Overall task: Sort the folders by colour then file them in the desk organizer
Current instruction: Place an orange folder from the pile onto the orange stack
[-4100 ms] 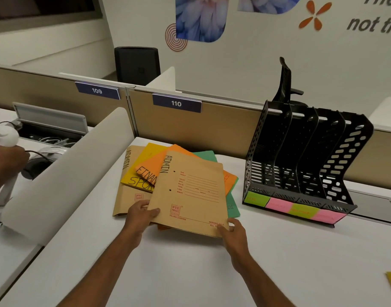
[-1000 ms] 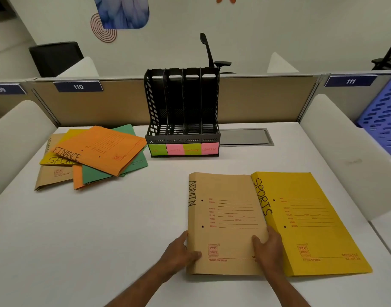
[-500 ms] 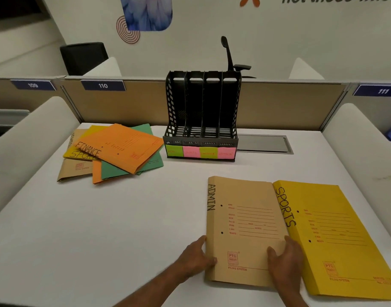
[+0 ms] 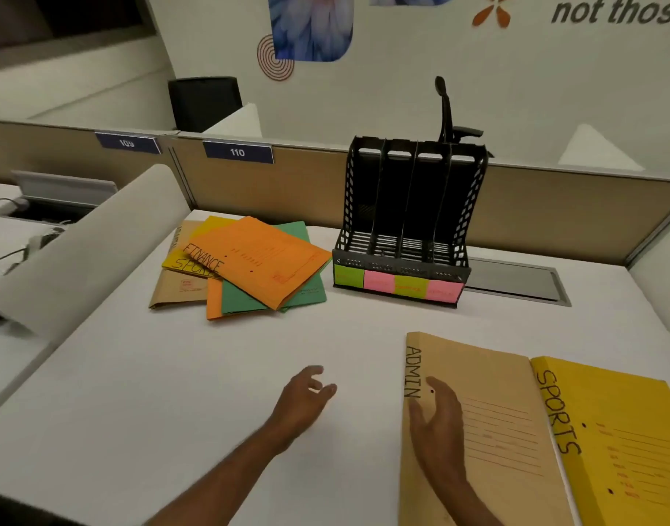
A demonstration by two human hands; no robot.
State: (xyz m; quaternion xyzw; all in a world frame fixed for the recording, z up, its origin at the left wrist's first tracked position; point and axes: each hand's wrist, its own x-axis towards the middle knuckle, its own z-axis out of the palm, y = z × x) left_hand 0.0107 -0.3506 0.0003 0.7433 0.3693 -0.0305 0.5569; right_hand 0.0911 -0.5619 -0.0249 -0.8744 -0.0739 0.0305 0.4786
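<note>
Off the ADMIN folder [image 4: 489, 423] comes your left hand [image 4: 301, 402], fingers loosely spread, empty over the desk [image 4: 136, 392]; your right hand [image 4: 437, 419] hovers flat above it, near right, beside the SPORTS folder [image 4: 622, 438].

Seven folders [image 4: 261, 267], one four-slot organizer [image 4: 405, 222], two hands [image 4: 305, 396].

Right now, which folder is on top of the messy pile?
The orange FINANCE folder; it lies uncovered across the green, yellow and brown ones left of the organizer.
</note>
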